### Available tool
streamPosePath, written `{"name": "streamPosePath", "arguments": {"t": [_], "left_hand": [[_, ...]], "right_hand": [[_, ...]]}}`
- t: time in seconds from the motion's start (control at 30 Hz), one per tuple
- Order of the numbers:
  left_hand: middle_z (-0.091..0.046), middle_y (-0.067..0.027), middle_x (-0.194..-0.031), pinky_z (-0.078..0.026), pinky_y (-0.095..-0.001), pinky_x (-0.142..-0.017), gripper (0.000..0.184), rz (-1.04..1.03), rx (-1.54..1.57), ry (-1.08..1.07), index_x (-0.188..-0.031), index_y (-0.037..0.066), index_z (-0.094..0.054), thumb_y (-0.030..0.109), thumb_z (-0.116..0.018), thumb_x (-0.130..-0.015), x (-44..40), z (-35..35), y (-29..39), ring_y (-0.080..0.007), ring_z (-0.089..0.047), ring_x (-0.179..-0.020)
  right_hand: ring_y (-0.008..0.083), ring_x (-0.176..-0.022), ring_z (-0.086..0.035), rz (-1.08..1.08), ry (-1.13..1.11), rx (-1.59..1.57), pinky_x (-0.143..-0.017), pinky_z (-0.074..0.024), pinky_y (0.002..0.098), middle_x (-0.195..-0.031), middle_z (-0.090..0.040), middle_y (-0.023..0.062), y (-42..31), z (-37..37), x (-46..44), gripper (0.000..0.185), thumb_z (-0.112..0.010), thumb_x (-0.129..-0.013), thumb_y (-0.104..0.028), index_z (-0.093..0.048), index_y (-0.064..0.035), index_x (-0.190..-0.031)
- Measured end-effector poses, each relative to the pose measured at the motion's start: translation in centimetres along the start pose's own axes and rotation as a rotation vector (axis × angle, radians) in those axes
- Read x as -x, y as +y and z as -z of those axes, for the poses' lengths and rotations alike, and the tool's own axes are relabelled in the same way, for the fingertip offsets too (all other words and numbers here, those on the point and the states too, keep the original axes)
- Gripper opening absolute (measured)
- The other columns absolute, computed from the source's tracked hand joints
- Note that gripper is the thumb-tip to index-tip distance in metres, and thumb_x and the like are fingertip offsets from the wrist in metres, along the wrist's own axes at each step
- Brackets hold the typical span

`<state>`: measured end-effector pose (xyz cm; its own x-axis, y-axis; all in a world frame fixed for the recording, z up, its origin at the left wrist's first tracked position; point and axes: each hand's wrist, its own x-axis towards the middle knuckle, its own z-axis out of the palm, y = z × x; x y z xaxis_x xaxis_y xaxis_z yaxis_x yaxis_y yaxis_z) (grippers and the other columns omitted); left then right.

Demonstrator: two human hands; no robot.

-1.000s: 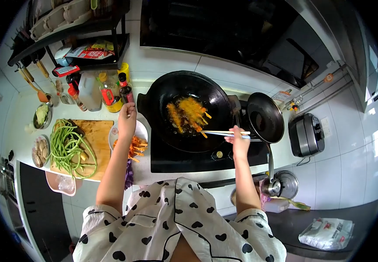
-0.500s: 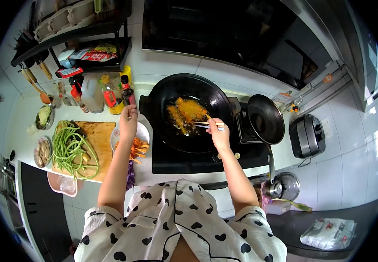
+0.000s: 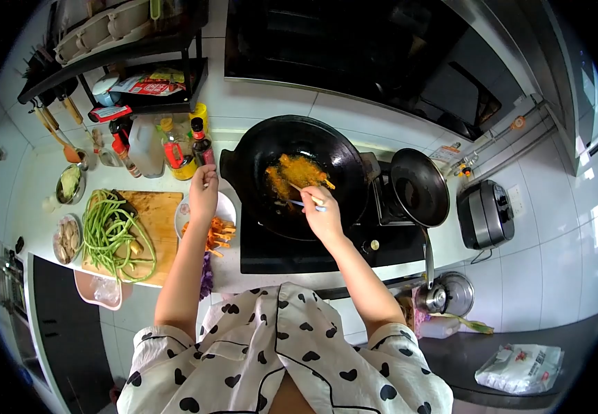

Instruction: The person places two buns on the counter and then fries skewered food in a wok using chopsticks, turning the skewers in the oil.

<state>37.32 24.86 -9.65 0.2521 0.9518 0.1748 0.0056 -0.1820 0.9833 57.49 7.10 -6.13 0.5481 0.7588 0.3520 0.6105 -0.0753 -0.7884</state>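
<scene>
My right hand is closed round a pair of chopsticks over the near side of the black wok. Their tips reach into golden-orange battered pieces, which sit in dark, bubbling oil. My left hand hangs with curled fingers beside the wok's left handle, above a white bowl, and nothing shows in it. The forearm partly covers that bowl, where orange coated sticks are piled. Close behind the left hand stands a dark sauce bottle.
Green long beans lie on a wooden cutting board at the left. Oil and sauce bottles line the back. A black frying pan rests right of the wok, its handle pointing toward me. Further right is a dark rice cooker.
My right hand has shifted left and slightly nearer me with the chopsticks, whose tips have moved left among the frying pieces. My left hand has stayed in place.
</scene>
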Motion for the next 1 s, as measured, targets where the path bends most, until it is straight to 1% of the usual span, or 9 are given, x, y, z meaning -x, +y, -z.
{"name": "streamPosePath", "arguments": {"t": [0.13,0.17,0.27,0.3,0.37,0.47,0.8,0.93,1.0], "left_hand": [[-0.055,0.0001,-0.087,-0.039,-0.0211,-0.072,0.016,-0.007,0.004,0.008,-0.104,0.003,-0.056,0.003,-0.051,-0.089,0.0,0.1,-0.5,-0.0081,-0.049,-0.08],[-0.055,0.0003,-0.087,-0.039,-0.021,-0.072,0.016,-0.002,0.007,0.01,-0.104,0.003,-0.056,0.003,-0.051,-0.089,0.1,0.1,-0.3,-0.0079,-0.049,-0.08],[-0.055,0.0001,-0.088,-0.039,-0.0209,-0.072,0.015,-0.003,-0.015,0.015,-0.104,0.003,-0.057,0.004,-0.051,-0.089,0.3,0.2,0.0,-0.0078,-0.049,-0.08],[-0.056,-0.0001,-0.088,-0.04,-0.0213,-0.072,0.015,0.001,-0.01,0.016,-0.104,0.003,-0.057,0.005,-0.051,-0.09,0.3,0.3,-0.1,-0.0081,-0.049,-0.08],[-0.056,-0.0005,-0.088,-0.04,-0.0222,-0.073,0.015,0.009,-0.001,0.014,-0.103,0.004,-0.057,0.007,-0.052,-0.09,0.2,0.3,-0.3,-0.0086,-0.049,-0.08],[-0.056,-0.0011,-0.088,-0.041,-0.0237,-0.074,0.015,-0.041,-0.05,0.027,-0.103,0.003,-0.057,0.009,-0.052,-0.09,0.4,0.3,0.1,-0.0097,-0.048,-0.08],[-0.055,-0.0008,-0.086,-0.04,-0.0234,-0.074,0.015,-0.006,-0.006,0.013,-0.103,0.003,-0.057,0.006,-0.052,-0.089,-0.1,0.3,-0.5,-0.0094,-0.049,-0.08],[-0.054,0.0,-0.086,-0.04,-0.0223,-0.074,0.015,-0.004,0.0,0.009,-0.103,0.003,-0.056,0.004,-0.052,-0.089,-0.1,0.1,-0.3,-0.0087,-0.048,-0.08],[-0.054,0.0001,-0.086,-0.04,-0.0221,-0.074,0.015,-0.001,0.001,0.01,-0.103,0.003,-0.056,0.004,-0.052,-0.089,-0.2,0.2,-0.2,-0.0086,-0.048,-0.08]], "right_hand": [[0.0332,-0.079,-0.061,-0.056,-0.007,0.097,-0.068,-0.0484,0.0357,-0.086,-0.062,0.0144,0.8,-1.1,-0.3,0.014,-0.058,-0.085,-0.017,-0.062,-0.003,-0.086],[0.027,-0.073,-0.064,-0.046,0.038,0.079,-0.064,-0.0487,0.033,-0.079,-0.064,0.0124,1.7,-1.4,-0.5,0.019,-0.057,-0.087,-0.019,-0.061,-0.0011,-0.085],[0.0184,-0.063,-0.064,-0.315,0.052,-0.215,-0.059,-0.0481,0.0298,-0.071,-0.063,0.01,1.4,-0.9,-1.4,0.024,-0.055,-0.09,-0.021,-0.06,0.0012,-0.084],[0.012,-0.058,-0.061,-0.349,0.091,-0.253,-0.055,-0.0468,0.0262,-0.067,-0.062,0.0073,1.8,-0.8,-1.9,0.027,-0.052,-0.091,-0.021,-0.06,0.0028,-0.082],[0.0144,-0.056,-0.062,-0.437,0.148,-0.468,-0.051,-0.0475,0.0235,-0.07,-0.063,0.0084,2.6,-0.3,-2.2,0.028,-0.051,-0.092,-0.022,-0.059,0.0029,-0.083],[0.0156,-0.054,-0.063,-0.626,0.168,-0.632,-0.048,-0.049,0.0228,-0.07,-0.062,0.0083,3.1,1.2,-2.8,0.025,-0.051,-0.093,-0.022,-0.056,0.0015,-0.088],[0.0105,-0.052,-0.058,-0.458,0.12,-0.442,-0.047,-0.0438,0.021,-0.068,-0.057,0.0033,0.2,3.8,0.0,0.019,-0.051,-0.09,-0.017,-0.059,-0.001,-0.083],[0.0143,-0.055,-0.061,-0.347,0.052,-0.181,-0.051,-0.0453,0.0265,-0.066,-0.06,0.0082,0.3,2.8,1.0,0.02,-0.055,-0.089,-0.017,-0.06,0.0021,-0.084],[0.0149,-0.055,-0.061,-0.353,0.057,-0.154,-0.052,-0.0451,0.0263,-0.067,-0.06,0.0085,0.7,2.4,1.1,0.022,-0.055,-0.089,-0.019,-0.06,0.0026,-0.084]]}}
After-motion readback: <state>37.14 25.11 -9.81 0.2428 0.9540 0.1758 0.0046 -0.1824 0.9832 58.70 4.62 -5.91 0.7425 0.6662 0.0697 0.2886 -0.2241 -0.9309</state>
